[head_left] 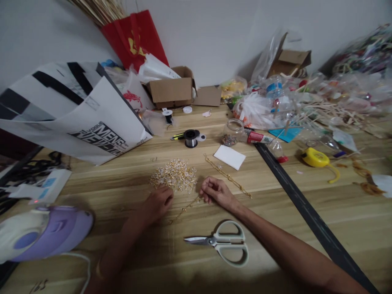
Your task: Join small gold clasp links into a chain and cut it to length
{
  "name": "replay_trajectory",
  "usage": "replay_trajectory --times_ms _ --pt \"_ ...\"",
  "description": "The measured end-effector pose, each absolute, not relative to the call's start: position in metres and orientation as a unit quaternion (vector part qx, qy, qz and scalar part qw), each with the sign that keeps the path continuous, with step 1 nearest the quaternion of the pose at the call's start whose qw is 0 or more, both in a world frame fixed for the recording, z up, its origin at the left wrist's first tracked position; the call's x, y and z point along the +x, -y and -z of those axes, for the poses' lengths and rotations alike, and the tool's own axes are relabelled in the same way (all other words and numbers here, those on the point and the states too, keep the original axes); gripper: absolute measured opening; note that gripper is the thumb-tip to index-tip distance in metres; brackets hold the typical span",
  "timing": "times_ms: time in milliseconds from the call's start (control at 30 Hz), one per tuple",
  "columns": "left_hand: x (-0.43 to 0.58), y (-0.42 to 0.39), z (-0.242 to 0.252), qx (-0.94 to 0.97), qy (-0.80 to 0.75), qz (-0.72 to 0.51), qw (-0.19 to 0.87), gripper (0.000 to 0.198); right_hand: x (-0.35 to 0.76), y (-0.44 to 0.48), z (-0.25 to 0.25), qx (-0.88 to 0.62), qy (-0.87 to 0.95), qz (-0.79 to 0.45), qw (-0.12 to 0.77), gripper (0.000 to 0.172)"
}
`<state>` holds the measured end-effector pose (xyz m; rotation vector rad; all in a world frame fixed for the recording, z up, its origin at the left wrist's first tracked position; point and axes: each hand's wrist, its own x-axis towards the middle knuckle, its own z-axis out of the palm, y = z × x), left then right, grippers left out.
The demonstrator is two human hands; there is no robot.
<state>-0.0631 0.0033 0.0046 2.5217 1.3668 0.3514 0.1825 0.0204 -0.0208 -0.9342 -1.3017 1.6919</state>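
Note:
A pile of small gold and clear beaded pins point(174, 174) lies on the wooden table point(122, 183). My left hand point(158, 203) rests at the near edge of this pile, fingers curled down onto it. My right hand point(216, 192) sits just right of the pile, fingers pinched on a thin gold chain point(183, 210) that trails toward me between the two hands. A second length of gold chain point(228, 176) runs diagonally behind my right hand. White-handled scissors point(223, 243) lie closed near my right forearm.
A spool of wire point(191, 138), a bead jar point(231, 132), a white card point(229, 157) and a yellow tape measure point(315, 157) lie further back. A large paper bag point(79, 110) lies left, a purple iron point(45, 230) near left, cardboard boxes point(173, 90) and plastic bags behind.

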Motion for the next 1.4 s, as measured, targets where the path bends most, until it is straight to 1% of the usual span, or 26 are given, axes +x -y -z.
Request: replay_trajectory --times_ms 233,333,400,500,567,600,700,800,900,1033,1133,1233,1400 --pt "-0.076 -0.012 -0.015 0.768 -0.567 -0.249 0.164 0.01 0.182 -0.02 0.02 -0.369 0.512 -0.668 0.395 0.033" --pt "-0.089 -0.007 -0.023 0.701 -0.626 -0.294 0.171 0.013 0.182 -0.02 0.021 -0.37 0.512 -0.667 0.394 0.033" --pt "-0.101 -0.005 -0.024 0.663 -0.664 -0.313 0.147 0.016 0.182 -0.02 0.022 -0.369 0.513 -0.667 0.393 0.032" --pt "-0.122 -0.003 -0.021 0.666 -0.686 -0.288 0.058 0.015 0.182 -0.02 0.022 -0.368 0.511 -0.67 0.394 0.032" --pt "-0.135 -0.001 -0.018 0.671 -0.699 -0.245 -0.035 0.015 0.182 -0.02 0.022 -0.365 0.512 -0.671 0.393 0.032" --pt "-0.141 0.0 -0.017 0.684 -0.695 -0.212 -0.062 0.016 0.182 -0.02 0.022 -0.364 0.514 -0.67 0.393 0.032" --pt "-0.152 0.005 -0.017 0.708 -0.689 -0.124 -0.091 0.021 0.182 -0.02 0.022 -0.364 0.517 -0.669 0.39 0.032" --pt "-0.155 0.007 -0.018 0.713 -0.688 -0.077 -0.108 0.025 0.182 -0.02 0.022 -0.365 0.514 -0.669 0.393 0.033" --pt "-0.147 0.005 -0.018 0.735 -0.67 -0.061 -0.082 0.026 0.182 -0.02 0.022 -0.368 0.513 -0.668 0.394 0.034" --pt "-0.121 0.007 -0.018 0.819 -0.565 -0.075 0.062 0.02 0.182 -0.02 0.022 -0.369 0.509 -0.669 0.395 0.033" --pt "-0.099 0.013 -0.018 0.848 -0.512 -0.057 0.123 0.012 0.182 -0.02 0.021 -0.372 0.51 -0.671 0.389 0.033" --pt "-0.087 0.018 -0.015 0.859 -0.493 -0.052 0.13 0.009 0.183 -0.02 0.019 -0.375 0.511 -0.67 0.387 0.033" --pt "-0.08 0.013 -0.01 0.879 -0.462 -0.04 0.11 0.017 0.183 -0.02 0.02 -0.374 0.51 -0.667 0.393 0.033"
